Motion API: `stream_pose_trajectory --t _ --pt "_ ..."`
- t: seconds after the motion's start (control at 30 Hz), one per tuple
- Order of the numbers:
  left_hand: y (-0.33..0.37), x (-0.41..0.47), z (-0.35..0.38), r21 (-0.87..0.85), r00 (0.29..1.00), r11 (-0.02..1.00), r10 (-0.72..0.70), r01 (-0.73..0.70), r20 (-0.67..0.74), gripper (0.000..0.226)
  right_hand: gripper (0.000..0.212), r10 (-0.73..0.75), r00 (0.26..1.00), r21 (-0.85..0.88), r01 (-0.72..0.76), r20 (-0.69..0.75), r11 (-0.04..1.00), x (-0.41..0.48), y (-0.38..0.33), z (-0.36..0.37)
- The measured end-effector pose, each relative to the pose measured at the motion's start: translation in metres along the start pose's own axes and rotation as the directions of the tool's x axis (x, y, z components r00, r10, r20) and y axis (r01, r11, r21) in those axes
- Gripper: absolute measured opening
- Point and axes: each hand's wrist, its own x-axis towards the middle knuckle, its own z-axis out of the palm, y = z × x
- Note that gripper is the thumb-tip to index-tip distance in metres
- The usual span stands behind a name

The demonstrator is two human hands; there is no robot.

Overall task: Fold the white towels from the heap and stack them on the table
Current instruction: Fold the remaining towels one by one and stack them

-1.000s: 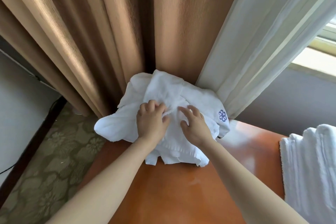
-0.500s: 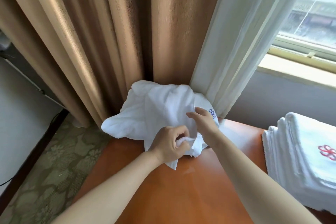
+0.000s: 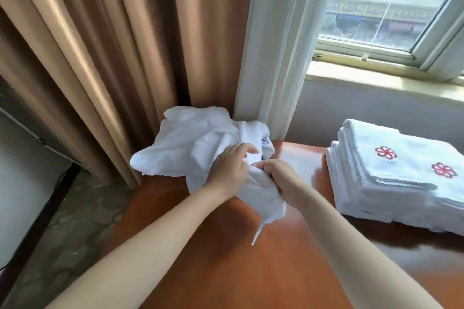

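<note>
Since half a second ago, a white towel is being drawn nearer from the heap at the far end of the wooden table. It is being pinched by the left hand and right hand side by side, its length trailing toward the person.

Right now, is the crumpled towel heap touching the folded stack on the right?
Apart. The head view shows a bare strip of table between the crumpled towel heap and the folded stack.
</note>
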Motion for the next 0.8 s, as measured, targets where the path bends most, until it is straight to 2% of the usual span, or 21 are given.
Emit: stream_pose_trajectory --t 0.07,0.13,0.2,0.27,0.33,0.4,0.47,0.53,0.6,0.63,0.67,0.73,0.8 --pt "-0.004 0.001 0.014 0.170 0.981 0.985 -0.004 -0.029 0.193 0.041 0.030 0.038 0.999 -0.042 -0.039 -0.011 0.998 -0.012 0.015 -0.010" --pt "-0.009 -0.005 0.029 0.289 0.948 0.952 0.002 -0.099 0.317 0.040 0.024 0.085 0.996 -0.090 -0.085 -0.004 0.992 -0.026 0.029 -0.023" --pt "-0.012 -0.014 0.042 0.329 0.950 0.941 -0.027 -0.081 0.310 0.036 0.035 0.141 0.988 -0.186 -0.127 0.065 0.974 -0.040 0.041 -0.039" --pt "-0.009 -0.022 0.053 0.313 0.971 0.950 -0.073 -0.002 0.227 0.032 0.042 0.210 0.962 -0.225 -0.168 0.176 0.960 -0.052 0.052 -0.053" --pt "0.001 -0.029 0.065 0.215 0.964 0.973 -0.131 0.081 0.229 0.032 0.042 0.274 0.923 -0.242 -0.210 0.270 0.947 -0.064 0.059 -0.064" --pt "0.012 -0.034 0.076 0.062 0.930 0.978 -0.207 0.197 0.303 0.032 0.040 0.301 0.896 -0.265 -0.219 0.325 0.939 -0.068 0.064 -0.069" --pt "0.023 -0.038 0.087 -0.118 0.895 0.926 -0.303 0.357 0.328 0.033 0.032 0.316 0.872 -0.273 -0.222 0.373 0.936 -0.071 0.066 -0.073" --pt "0.032 -0.039 0.096 -0.333 0.835 0.771 -0.449 0.542 0.319 0.029 0.028 0.350 0.831 -0.317 -0.223 0.432 0.922 -0.072 0.065 -0.079" --pt "0.041 -0.041 0.101 -0.535 0.736 0.517 -0.566 0.668 0.372 0.015 0.024 0.357 0.817 -0.392 -0.177 0.453 0.903 -0.073 0.064 -0.087" --pt "0.043 -0.043 0.102 -0.595 0.717 0.434 -0.573 0.676 0.396 0.006 0.024 0.339 0.836 -0.433 -0.138 0.431 0.891 -0.073 0.061 -0.091" --pt "0.046 -0.046 0.103 -0.625 0.720 0.408 -0.569 0.666 0.397 0.007 0.025 0.293 0.876 -0.460 -0.094 0.383 0.883 -0.072 0.058 -0.093" --pt "0.052 -0.051 0.110 -0.637 0.719 0.400 -0.585 0.659 0.376 0.025 0.027 0.157 0.962 -0.451 -0.042 0.222 0.892 -0.068 0.051 -0.099" --pt "0.062 -0.058 0.118 -0.587 0.686 0.420 -0.637 0.692 0.353 0.032 0.027 0.068 0.992 -0.418 -0.019 0.103 0.908 -0.060 0.047 -0.106"
